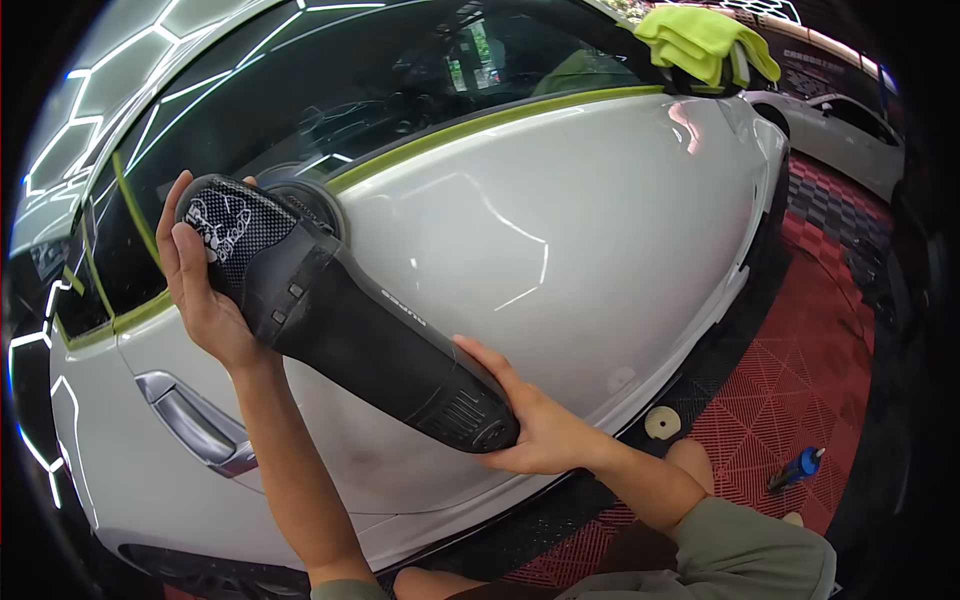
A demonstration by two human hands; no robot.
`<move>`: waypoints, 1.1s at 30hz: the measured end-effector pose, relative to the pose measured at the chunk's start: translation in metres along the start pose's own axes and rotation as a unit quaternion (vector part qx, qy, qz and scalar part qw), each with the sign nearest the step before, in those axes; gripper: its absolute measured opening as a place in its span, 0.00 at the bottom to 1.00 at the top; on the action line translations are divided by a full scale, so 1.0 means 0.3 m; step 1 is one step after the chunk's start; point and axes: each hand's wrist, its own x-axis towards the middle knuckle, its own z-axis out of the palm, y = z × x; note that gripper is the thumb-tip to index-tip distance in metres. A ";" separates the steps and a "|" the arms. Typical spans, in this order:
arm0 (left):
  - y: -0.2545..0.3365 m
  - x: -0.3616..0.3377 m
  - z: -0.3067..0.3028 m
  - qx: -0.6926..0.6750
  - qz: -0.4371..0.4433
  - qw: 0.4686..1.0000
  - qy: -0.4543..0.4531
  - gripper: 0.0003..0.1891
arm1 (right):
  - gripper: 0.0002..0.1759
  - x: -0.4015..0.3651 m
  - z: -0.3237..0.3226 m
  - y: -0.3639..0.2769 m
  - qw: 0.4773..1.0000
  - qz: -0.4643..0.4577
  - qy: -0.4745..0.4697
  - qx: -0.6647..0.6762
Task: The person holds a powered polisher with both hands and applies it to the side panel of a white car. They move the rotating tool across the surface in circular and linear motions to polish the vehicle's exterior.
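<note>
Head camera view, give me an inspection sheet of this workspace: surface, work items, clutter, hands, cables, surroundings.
Surface: pale, glossy car door showing lamp reflections; yellow-green tape runs along the window's lower edge.
Work items: black polisher held at the door; its round pad is partly hidden, so contact cannot be confirmed.
Clutter: pale round disc and a blue-and-black bottle-like object on the floor; yellow-green cloth draped over the side mirror.
Hands: left hand cups the polisher's head; right hand grips its rear end.
Cables: none that can be clearly made out.
Surroundings: red floor tiles; another pale car beyond.
</note>
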 end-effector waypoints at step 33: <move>-0.164 -0.190 0.364 0.051 -0.073 0.994 -0.062 0.18 | 0.58 -0.298 -0.175 0.177 0.990 0.046 0.091 0.095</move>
